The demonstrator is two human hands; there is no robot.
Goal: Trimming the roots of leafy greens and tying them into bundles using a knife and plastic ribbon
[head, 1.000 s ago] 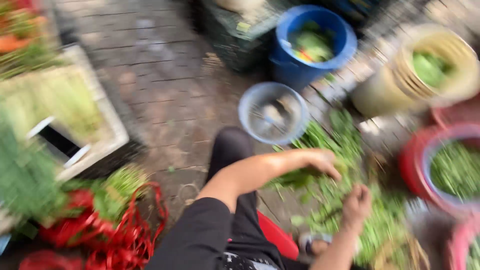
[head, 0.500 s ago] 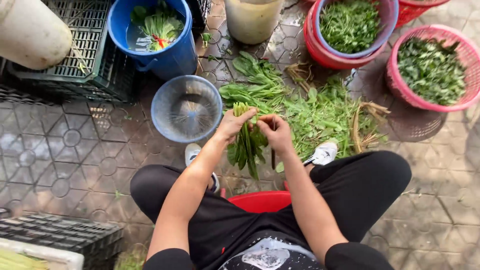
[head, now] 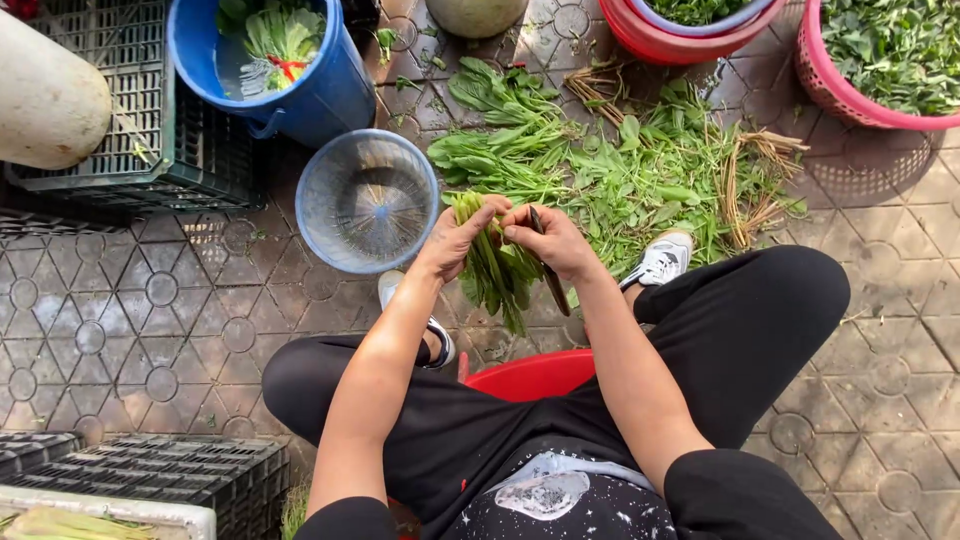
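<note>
My left hand grips a bunch of green leafy stalks near its cut ends, the leaves hanging down towards me. My right hand is closed around a dark-handled knife and its fingers rest on the same bunch. Both hands are close together above my knees. Just left of them stands an empty blue mesh basket. A heap of loose greens lies on the paving right beyond the hands.
A blue bucket with water and greens stands at the back left beside a black crate. Red and pink tubs of leaves sit at the back right. I sit on a red stool; more black crates lie at lower left.
The view swung from the left side to look straight down. My hands came together on the bunch of greens and now hold it steady with the knife against it.
</note>
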